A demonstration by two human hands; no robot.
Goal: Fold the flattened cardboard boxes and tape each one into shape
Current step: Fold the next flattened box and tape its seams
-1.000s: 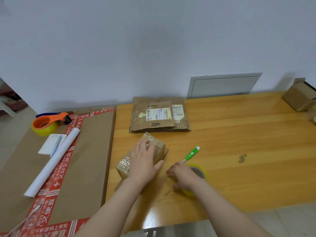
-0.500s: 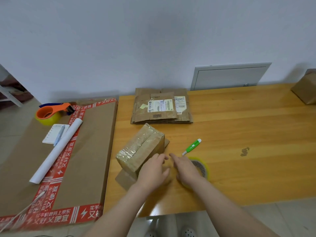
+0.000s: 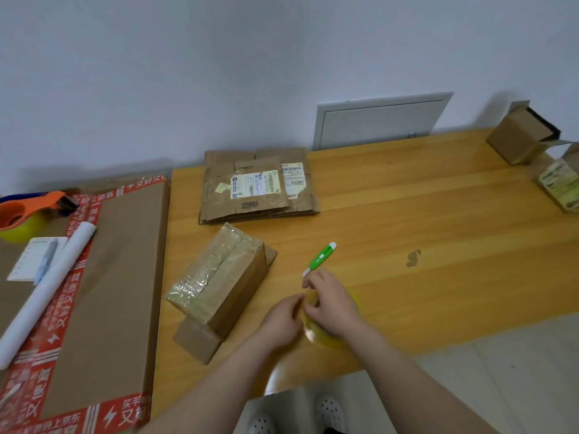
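Down at 6 o'clock, by the near edge of the wooden table (image 3: 438, 233), both hands meet over a yellow tape roll (image 3: 327, 336). The right hand (image 3: 336, 303) has its fingers curled over the roll and is gripping it. The left hand (image 3: 282, 317) comes in from 9 o'clock with curled fingers up against the roll's edge, but it's blurry, so can't tell if it's actually pinching anything.

Just past the right hand at 12 o'clock lies a green cutter (image 3: 320, 259), one end close to the knuckles. At 10 o'clock from the hands sits the taped box (image 3: 219, 277), angled, with its top seam covered in clear tape and a bare cardboard flap (image 3: 197, 341) sticking out at the near end.

Further back at 12 o'clock, the stack of flattened boxes (image 3: 257, 186) lies near the wall, labels up. Way off at 2 o'clock an open brown box (image 3: 517, 139) sits in the far corner.

Over at 9 o'clock a big flat carton (image 3: 109, 292) edged with red tape carries a white paper roll (image 3: 44, 292), a notepad (image 3: 26, 261) and an orange tape dispenser (image 3: 31, 208).
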